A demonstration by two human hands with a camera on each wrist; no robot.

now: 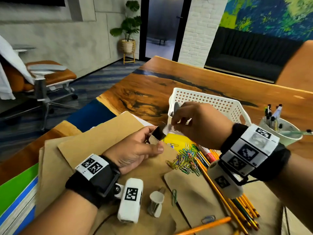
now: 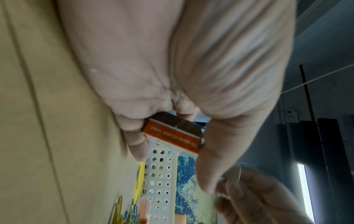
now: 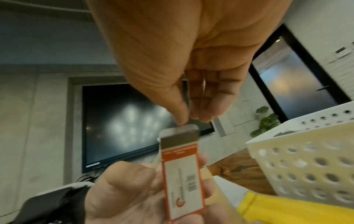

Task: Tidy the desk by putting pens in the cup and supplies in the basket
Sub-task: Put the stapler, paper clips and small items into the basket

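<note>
My left hand (image 1: 155,139) grips a small orange paper clip box (image 1: 159,134) just above the brown envelopes, in front of the white perforated basket (image 1: 211,100). My right hand (image 1: 172,123) reaches over from the right and pinches the box's open end flap between thumb and fingertips. The right wrist view shows the box (image 3: 182,174) upright with its orange label facing the camera; the left wrist view shows its printed side (image 2: 172,136). A white cup (image 1: 284,136) holding pens (image 1: 271,114) stands at the right. A dark grey object lies in the basket.
A heap of coloured paper clips (image 1: 186,160), a red marker (image 1: 207,153) and several yellow pencils (image 1: 237,206) lie on brown envelopes (image 1: 101,133). Loose clips (image 1: 174,197), a small white clip-like piece (image 1: 155,204) and an orange pencil (image 1: 203,226) sit near me. Folders (image 1: 17,200) are stacked at the left.
</note>
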